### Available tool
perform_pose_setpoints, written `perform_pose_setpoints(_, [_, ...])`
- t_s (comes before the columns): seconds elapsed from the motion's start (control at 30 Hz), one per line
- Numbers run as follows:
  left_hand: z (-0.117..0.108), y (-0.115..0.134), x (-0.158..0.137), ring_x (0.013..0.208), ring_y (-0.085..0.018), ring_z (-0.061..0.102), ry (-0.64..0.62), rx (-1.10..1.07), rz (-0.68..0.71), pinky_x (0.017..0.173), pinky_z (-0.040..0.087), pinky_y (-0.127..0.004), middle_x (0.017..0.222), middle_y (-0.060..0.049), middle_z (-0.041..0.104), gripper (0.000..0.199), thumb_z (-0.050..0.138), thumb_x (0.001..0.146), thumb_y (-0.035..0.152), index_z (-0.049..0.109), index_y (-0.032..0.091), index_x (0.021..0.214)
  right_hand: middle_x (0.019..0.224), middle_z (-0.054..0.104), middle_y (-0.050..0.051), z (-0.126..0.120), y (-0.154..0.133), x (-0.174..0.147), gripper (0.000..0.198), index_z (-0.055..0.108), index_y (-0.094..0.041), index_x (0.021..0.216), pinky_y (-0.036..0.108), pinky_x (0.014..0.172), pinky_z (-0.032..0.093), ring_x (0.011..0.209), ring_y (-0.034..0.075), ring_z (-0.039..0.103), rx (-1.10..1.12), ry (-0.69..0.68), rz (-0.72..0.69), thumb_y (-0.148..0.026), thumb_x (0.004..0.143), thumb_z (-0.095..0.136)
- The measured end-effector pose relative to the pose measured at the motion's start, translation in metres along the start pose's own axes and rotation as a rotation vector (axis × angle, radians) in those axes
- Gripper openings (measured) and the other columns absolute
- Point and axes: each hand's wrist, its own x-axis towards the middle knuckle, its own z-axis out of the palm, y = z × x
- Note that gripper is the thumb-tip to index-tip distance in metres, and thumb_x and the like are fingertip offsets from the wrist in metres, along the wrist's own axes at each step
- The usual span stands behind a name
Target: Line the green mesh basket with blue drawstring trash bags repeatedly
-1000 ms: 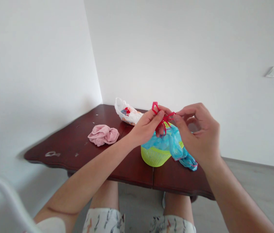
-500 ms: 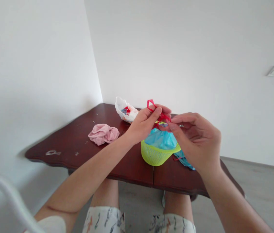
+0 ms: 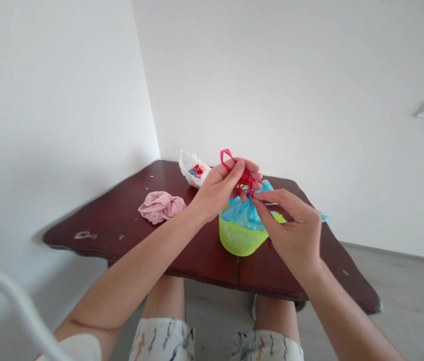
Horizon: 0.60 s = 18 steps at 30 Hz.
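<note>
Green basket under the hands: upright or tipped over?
Upright. The green basket rests on the table, wide rim up, narrower base down, blue plastic inside it.

Before you, the dark red-brown table (image 3: 107,220) carried a crumpled pink cloth (image 3: 160,207), a white plastic bag (image 3: 186,164) and a yellow-green basket (image 3: 242,239).

The red cord (image 3: 248,177) is thin and tangled — held in the left hand (image 3: 224,188), one loop standing up at its far left, its right part pinched by the right hand (image 3: 295,223). Below, crumpled blue plastic (image 3: 244,215) fills the upright, perforated yellow-green basket (image 3: 240,241).
</note>
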Motion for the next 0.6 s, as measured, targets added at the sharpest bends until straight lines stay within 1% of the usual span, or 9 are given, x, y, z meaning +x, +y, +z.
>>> perform_pose_setpoints(0.1, [0.000,0.004,-0.001,0.087,-0.018,0.084,-0.029,0.010,0.026,0.067,0.063,-0.022,0.101,-0.008,0.084,0.053,0.084,0.110,0.071,0.079,0.019,0.111,0.111,0.091,0.005,0.003,0.003,-0.001,0.014,0.093,-0.029,0.115,0.042,0.082,0.074,0.094,0.024,0.085,-0.040,-0.006,-0.016,-0.022,0.111,0.081])
perform_pose_setpoints(0.2, [0.001,0.011,-0.006,0.087,-0.018,0.081,-0.085,0.121,0.116,0.074,0.066,-0.025,0.097,-0.007,0.082,0.051,0.078,0.115,0.069,0.078,0.019,0.107,0.115,0.089,0.007,0.001,0.003,0.000,0.014,0.091,-0.029,0.115,0.041,0.079,0.071,0.096,0.025,0.083,-0.108,0.003,-0.110,-0.021,0.112,0.080])
perform_pose_setpoints(0.27, [0.002,0.018,-0.010,0.088,-0.017,0.079,-0.129,0.244,0.203,0.079,0.066,-0.027,0.097,-0.007,0.080,0.049,0.069,0.121,0.064,0.077,0.019,0.105,0.125,0.085,0.010,-0.002,0.003,0.002,0.013,0.088,-0.028,0.120,0.046,0.090,0.070,0.111,0.028,0.082,-0.165,0.057,-0.195,-0.023,0.112,0.079])
perform_pose_setpoints(0.33, [0.001,0.027,-0.015,0.089,-0.017,0.077,-0.179,0.415,0.316,0.084,0.065,-0.030,0.098,-0.007,0.079,0.045,0.059,0.128,0.055,0.077,0.019,0.106,0.143,0.080,0.013,-0.005,0.003,0.004,0.022,0.081,-0.028,0.137,0.054,0.111,0.065,0.134,0.033,0.077,-0.172,0.092,-0.227,-0.029,0.116,0.074])
perform_pose_setpoints(0.37, [0.000,0.031,-0.018,0.091,-0.018,0.076,-0.210,0.523,0.386,0.087,0.065,-0.031,0.100,-0.007,0.080,0.042,0.056,0.129,0.049,0.076,0.020,0.108,0.149,0.078,0.014,-0.006,0.003,0.006,0.027,0.077,-0.028,0.145,0.057,0.118,0.061,0.141,0.034,0.074,-0.146,0.076,-0.205,-0.033,0.119,0.070])
perform_pose_setpoints(0.4, [-0.002,0.035,-0.019,0.093,-0.019,0.076,-0.245,0.640,0.469,0.089,0.064,-0.034,0.103,-0.008,0.080,0.038,0.053,0.130,0.044,0.076,0.020,0.111,0.152,0.077,0.013,-0.007,0.004,0.007,0.029,0.073,-0.029,0.149,0.056,0.121,0.058,0.143,0.033,0.072,-0.107,0.033,-0.159,-0.038,0.123,0.065])
perform_pose_setpoints(0.43, [-0.004,0.038,-0.021,0.097,-0.021,0.076,-0.281,0.759,0.558,0.092,0.064,-0.036,0.106,-0.009,0.081,0.034,0.052,0.130,0.039,0.076,0.021,0.114,0.149,0.079,0.012,-0.006,0.004,0.009,0.030,0.072,-0.030,0.150,0.053,0.119,0.058,0.139,0.032,0.073,-0.061,-0.023,-0.095,-0.042,0.126,0.060])
perform_pose_setpoints(0.53, [-0.012,0.041,-0.022,0.109,-0.025,0.077,-0.357,1.066,0.804,0.097,0.065,-0.041,0.119,-0.012,0.081,0.023,0.050,0.127,0.028,0.072,0.024,0.128,0.123,0.083,0.005,-0.002,0.005,0.012,0.034,0.077,-0.030,0.133,0.042,0.101,0.059,0.112,0.025,0.075,0.063,-0.162,0.080,-0.053,0.129,0.052])
perform_pose_setpoints(0.6, [-0.018,0.038,-0.022,0.114,-0.027,0.078,-0.362,1.181,0.925,0.099,0.067,-0.042,0.125,-0.014,0.081,0.022,0.051,0.125,0.025,0.070,0.024,0.135,0.111,0.081,0.003,0.001,0.006,0.014,0.039,0.079,-0.029,0.124,0.038,0.094,0.057,0.102,0.023,0.072,0.130,-0.186,0.132,-0.059,0.128,0.053])
